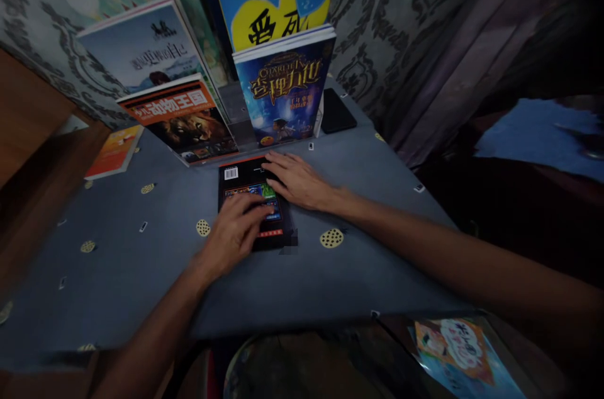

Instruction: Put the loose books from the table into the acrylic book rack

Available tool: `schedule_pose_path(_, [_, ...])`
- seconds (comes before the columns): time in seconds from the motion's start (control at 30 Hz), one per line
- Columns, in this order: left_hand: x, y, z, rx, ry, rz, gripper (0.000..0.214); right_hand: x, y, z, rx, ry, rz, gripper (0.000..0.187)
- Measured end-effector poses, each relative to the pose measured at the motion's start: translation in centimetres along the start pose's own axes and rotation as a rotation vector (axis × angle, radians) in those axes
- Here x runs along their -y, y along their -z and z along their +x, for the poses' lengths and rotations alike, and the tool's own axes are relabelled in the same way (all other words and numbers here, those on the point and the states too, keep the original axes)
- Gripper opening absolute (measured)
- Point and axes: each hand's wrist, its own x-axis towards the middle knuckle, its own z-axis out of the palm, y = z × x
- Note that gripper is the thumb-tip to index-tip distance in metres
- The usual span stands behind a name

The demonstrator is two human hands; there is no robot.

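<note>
A black book (pixel 250 174) with a barcode and small colour pictures lies flat on the cloth-covered table (pixel 165 273). My left hand (pixel 238 219) rests on its lower left part, fingers stretched across the cover. Over the book's upper right edge lies my right hand (pixel 297 182), its fingers extended toward the far edge. Both hands are open and grip nothing. Just beyond them stand a lion-covered book (pixel 189 122) at the left and a dark blue book (pixel 287 94) at the right, both upright.
Taller books stand behind, among them a blue and yellow one (pixel 274 2) and a pale blue one (pixel 146 43). An orange book (pixel 114 150) lies at the left. A dark flat device (pixel 338 111) lies at the right. Below the table's front edge is a colourful book (pixel 465 355).
</note>
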Motion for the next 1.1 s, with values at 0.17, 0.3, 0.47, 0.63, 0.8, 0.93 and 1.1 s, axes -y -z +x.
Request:
schedule_pose_path(0.17, [3.0, -0.1, -0.3, -0.172, 0.467, 0.233, 0.044, 1.8, 0.0, -1.6, -0.024, -0.011, -0.033, 0.042])
schedule_pose_path(0.3, [4.1, 0.2, -0.7, -0.144, 0.473, 0.065, 0.048, 2.7, -0.5, -2.5, -0.049, -0.004, -0.053, 0.041])
schedule_pose_path(0.47, [5.0, 0.8, -0.6, -0.313, 0.588, -0.438, 0.052, 2.8, -1.0, -2.8, -0.071, 0.011, -0.054, 0.041])
schedule_pose_path(0.63, [5.1, 1.4, -0.1, -0.495, 0.847, -0.965, 0.062, 2.7, -0.9, -2.7, -0.072, 0.01, -0.032, 0.042])
schedule_pose_path(0.8, [3.8, 2.0, 0.5, -0.31, 0.912, -1.274, 0.052, 2.7, -0.2, -2.5, -0.05, -0.037, 0.059, 0.049])
schedule_pose_path(0.93, [3.4, 2.5, 0.7, -0.383, 0.889, -1.33, 0.049, 2.1, 0.0, -2.2, -0.101, -0.151, 0.241, 0.072])
schedule_pose_path(1.1, [3.6, 2.8, 0.7, -0.454, 0.856, -1.333, 0.047, 1.6, -0.1, -1.6, -0.111, -0.351, 0.64, 0.078])
